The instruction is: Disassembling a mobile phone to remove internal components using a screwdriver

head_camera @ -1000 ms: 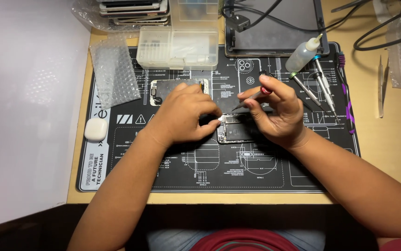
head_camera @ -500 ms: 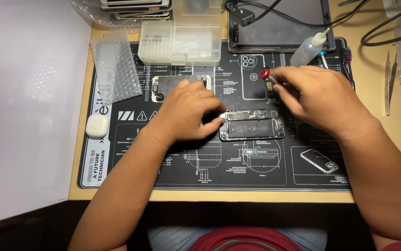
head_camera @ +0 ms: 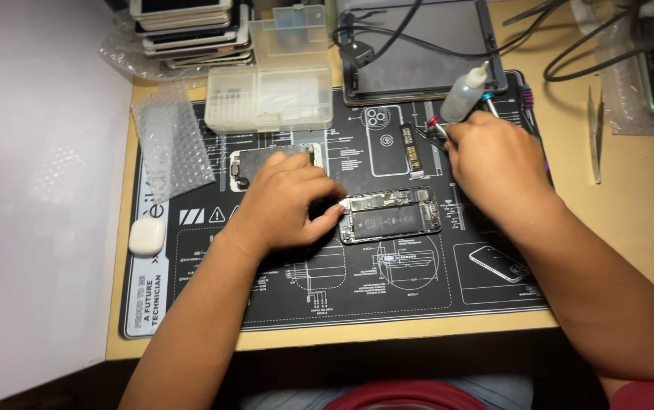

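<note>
Black mat's keeping parts put: your left hand (head_camera: 289,201) pins the opened phone (head_camera: 391,215) steady, right hand (head_camera: 494,156) pinching a red-tipped tool (head_camera: 435,127).

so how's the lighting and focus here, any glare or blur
Head view: warm, even light from above; soft shadow under the left hand on the black mat. The white surface at left is bright and washed out. The opened phone is sharp; the right hand shows no obvious blur.
</note>
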